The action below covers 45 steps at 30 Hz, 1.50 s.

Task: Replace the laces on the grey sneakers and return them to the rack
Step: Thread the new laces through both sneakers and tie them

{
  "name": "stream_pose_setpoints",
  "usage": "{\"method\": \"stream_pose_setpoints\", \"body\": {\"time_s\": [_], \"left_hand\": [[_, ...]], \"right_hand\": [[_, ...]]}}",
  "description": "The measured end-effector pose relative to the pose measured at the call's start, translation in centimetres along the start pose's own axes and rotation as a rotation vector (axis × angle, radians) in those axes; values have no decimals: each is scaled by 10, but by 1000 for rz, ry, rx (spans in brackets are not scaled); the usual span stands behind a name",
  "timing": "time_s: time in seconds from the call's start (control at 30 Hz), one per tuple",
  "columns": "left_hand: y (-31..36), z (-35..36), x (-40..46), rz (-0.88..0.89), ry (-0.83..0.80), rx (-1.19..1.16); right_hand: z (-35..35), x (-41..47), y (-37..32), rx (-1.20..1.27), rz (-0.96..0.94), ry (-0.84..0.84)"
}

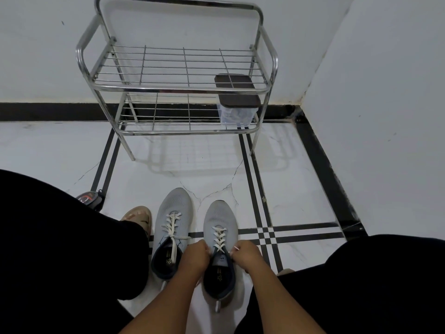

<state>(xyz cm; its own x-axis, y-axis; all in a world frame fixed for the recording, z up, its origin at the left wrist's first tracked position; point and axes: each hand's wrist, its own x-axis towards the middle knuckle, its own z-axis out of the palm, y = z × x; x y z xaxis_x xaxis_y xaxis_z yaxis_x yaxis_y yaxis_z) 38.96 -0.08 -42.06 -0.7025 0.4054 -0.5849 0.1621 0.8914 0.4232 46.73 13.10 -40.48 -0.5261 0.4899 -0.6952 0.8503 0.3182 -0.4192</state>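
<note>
Two grey sneakers stand side by side on the white floor, toes pointing at the rack. The left sneaker [173,218] has a white lace threaded through it, with one end lying inside its dark opening. The right sneaker [220,221] carries a white lace [219,237] crossed up its eyelets. My left hand [193,257] grips the lace at the left of its tongue. My right hand [245,255] pinches the other lace end, whose tip sticks out above my fingers. The metal shoe rack [178,89] stands against the wall, both shelves bare of shoes.
A clear plastic box with a dark lid [237,102] sits at the right end of the rack's lower shelf. My foot in a tan sandal [138,216] is left of the sneakers. A small black device [90,198] lies beside my left knee. Walls meet in a corner on the right.
</note>
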Motion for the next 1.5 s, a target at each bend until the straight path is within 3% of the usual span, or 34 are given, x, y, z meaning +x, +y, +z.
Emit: {"method": "stream_pose_setpoints", "body": {"time_s": [0.2,0.43,0.6,0.83,1.07,1.23,1.5], "left_hand": [[0,4,0,-17,67,-25],[16,-19,10,-65,-138,98],[46,-68,12,0,-120,160],[92,-139,-24,188,37,-68],[112,-182,-65,361,219,22],[116,-194,-80,504,267,-28],[119,-186,-84,534,359,-227]], "right_hand": [[0,0,1,-67,22,-3],[-12,-6,-16,111,78,30],[-56,-12,-52,135,-118,203],[-109,-51,-84,477,-374,346],[-136,-89,-99,706,-555,295],[-145,-105,-104,621,-618,323],[-147,-116,-106,533,-631,350]]}}
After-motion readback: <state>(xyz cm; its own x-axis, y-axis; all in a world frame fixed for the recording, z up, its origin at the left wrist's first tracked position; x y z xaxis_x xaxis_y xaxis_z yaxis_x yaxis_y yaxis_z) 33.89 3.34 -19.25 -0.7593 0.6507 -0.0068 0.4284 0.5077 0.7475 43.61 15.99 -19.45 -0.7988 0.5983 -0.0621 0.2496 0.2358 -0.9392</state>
